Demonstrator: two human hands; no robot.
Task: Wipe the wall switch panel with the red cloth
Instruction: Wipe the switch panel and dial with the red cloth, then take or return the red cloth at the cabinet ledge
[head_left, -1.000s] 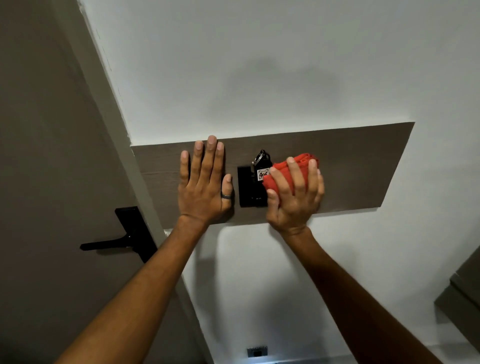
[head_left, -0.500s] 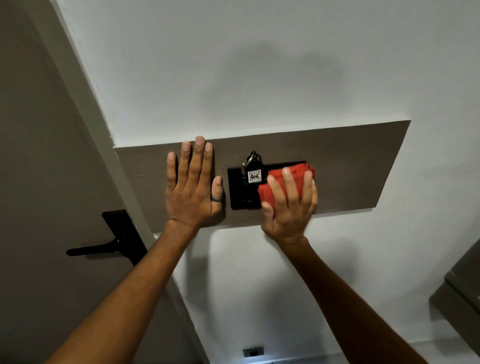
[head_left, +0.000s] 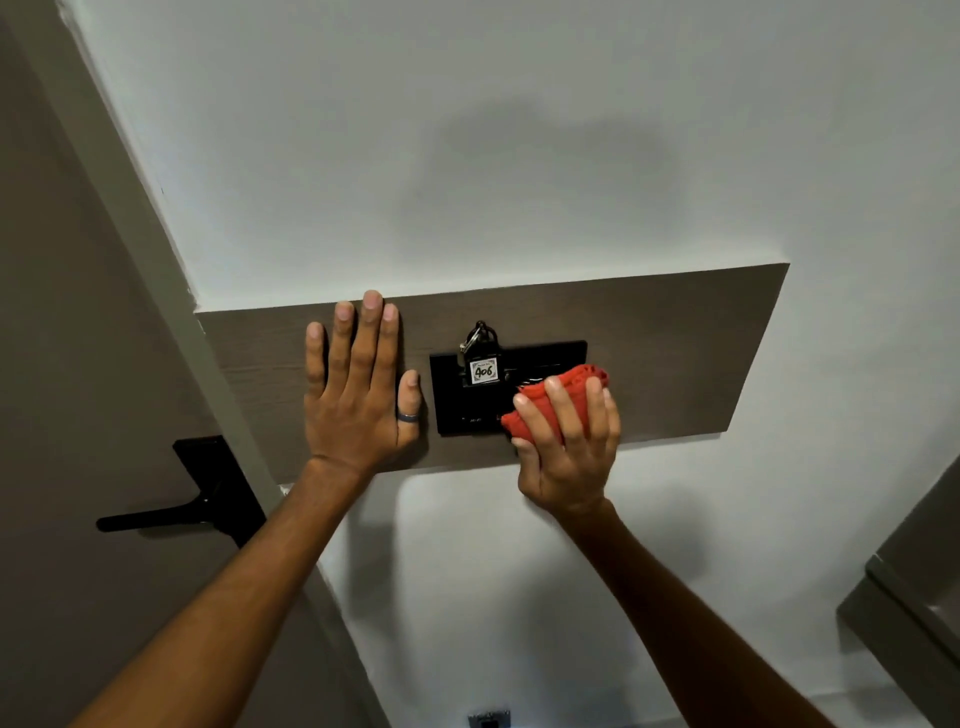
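A black switch panel (head_left: 545, 358) is mounted on a brown wooden board (head_left: 675, 353) on the white wall. A key tag marked 406 (head_left: 483, 371) hangs from a slot at its top middle. My right hand (head_left: 569, 447) presses a bunched red cloth (head_left: 569, 387) against the lower right part of the panel, hiding that corner. My left hand (head_left: 358, 384) lies flat on the board just left of the panel, fingers spread, holding nothing, a dark ring on the thumb.
A grey door with a black lever handle (head_left: 182, 504) stands at the left, beside the door frame (head_left: 171, 291). A wall socket (head_left: 488, 719) sits low on the wall. A grey cabinet edge (head_left: 914, 587) juts in at the lower right.
My right hand has slid the red cloth downward over the panel, uncovering its upper right part. My left hand stays flat on the board.
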